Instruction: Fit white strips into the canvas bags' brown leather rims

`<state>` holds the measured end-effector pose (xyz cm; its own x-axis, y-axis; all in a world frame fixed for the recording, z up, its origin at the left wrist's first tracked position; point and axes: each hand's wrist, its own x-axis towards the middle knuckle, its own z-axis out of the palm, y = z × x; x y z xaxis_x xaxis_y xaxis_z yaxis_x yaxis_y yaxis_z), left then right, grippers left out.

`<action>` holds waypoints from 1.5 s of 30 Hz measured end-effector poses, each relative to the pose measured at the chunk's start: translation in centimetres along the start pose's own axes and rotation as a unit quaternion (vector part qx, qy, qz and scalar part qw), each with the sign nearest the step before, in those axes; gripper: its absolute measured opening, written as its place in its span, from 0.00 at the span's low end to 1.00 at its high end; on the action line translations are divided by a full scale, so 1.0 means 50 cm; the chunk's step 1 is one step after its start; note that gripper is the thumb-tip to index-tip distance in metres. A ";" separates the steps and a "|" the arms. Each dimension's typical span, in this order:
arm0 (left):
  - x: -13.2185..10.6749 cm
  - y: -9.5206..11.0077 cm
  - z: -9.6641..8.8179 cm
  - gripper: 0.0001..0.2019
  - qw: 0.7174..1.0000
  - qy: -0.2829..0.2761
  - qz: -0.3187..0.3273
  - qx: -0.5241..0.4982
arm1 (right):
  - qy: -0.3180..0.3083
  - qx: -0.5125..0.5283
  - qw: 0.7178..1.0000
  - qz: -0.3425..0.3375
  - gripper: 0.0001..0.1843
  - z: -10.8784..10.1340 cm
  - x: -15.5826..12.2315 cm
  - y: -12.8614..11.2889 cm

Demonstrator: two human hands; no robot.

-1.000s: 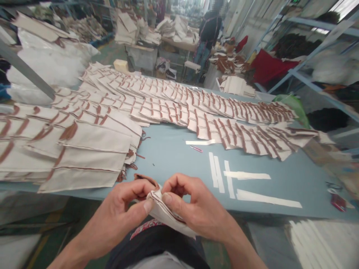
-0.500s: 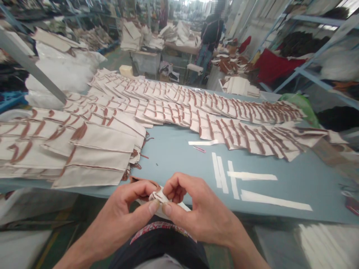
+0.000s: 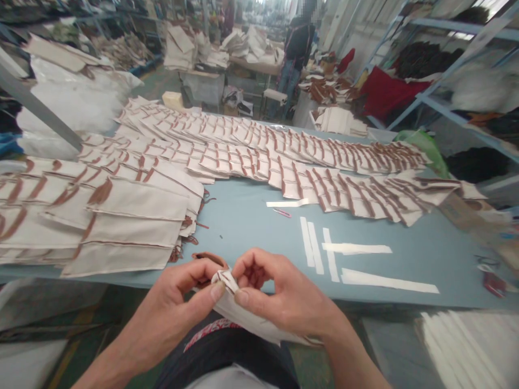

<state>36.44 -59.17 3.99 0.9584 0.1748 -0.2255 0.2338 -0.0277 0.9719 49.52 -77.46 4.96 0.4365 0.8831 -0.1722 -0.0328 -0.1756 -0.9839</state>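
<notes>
Both hands pinch one cream fabric piece point(image 3: 247, 319) with brown trim, held at the table's front edge above my lap. My left hand point(image 3: 182, 302) grips a bunched fold of it between thumb and fingers. Close beside it, my right hand point(image 3: 271, 292) pinches the same fold, its thumb tip nearly meeting the left one. A brown strip point(image 3: 208, 258) sticks up behind the left fingers. The rest of the cream fabric hangs below the right hand. What lies inside the fold is hidden by the fingers.
Overlapping cream panels with brown edging point(image 3: 133, 221) cover the table's left and far side. Several white strips point(image 3: 389, 281) and a small pink-handled tool point(image 3: 281, 213) lie on the blue tabletop point(image 3: 243, 216). Scissors point(image 3: 488, 262) sit far right. A person point(image 3: 298, 46) stands in the background.
More of the cream fabric now shows, spread below my right hand. The bunched fold has turned slightly between my fingers. The view has shifted a little to the right.
</notes>
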 end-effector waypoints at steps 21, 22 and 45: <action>0.052 -0.008 0.003 0.12 0.998 0.017 -0.060 0.017 | 0.046 -0.002 0.999 0.002 0.05 -0.008 0.026 0.016; 0.053 -0.011 0.001 0.13 0.998 0.014 -0.066 0.009 | 0.043 0.006 0.999 0.007 0.05 -0.009 0.027 0.017; 0.058 -0.031 -0.027 0.15 0.998 0.028 -0.054 -0.014 | 0.006 -0.102 0.995 0.011 0.05 -0.026 0.036 -0.002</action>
<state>38.64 -57.29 1.91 0.9172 0.2300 -0.3253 0.3296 0.0206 0.9439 51.47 -76.42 4.79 0.4493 0.8726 -0.1915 0.1401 -0.2806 -0.9495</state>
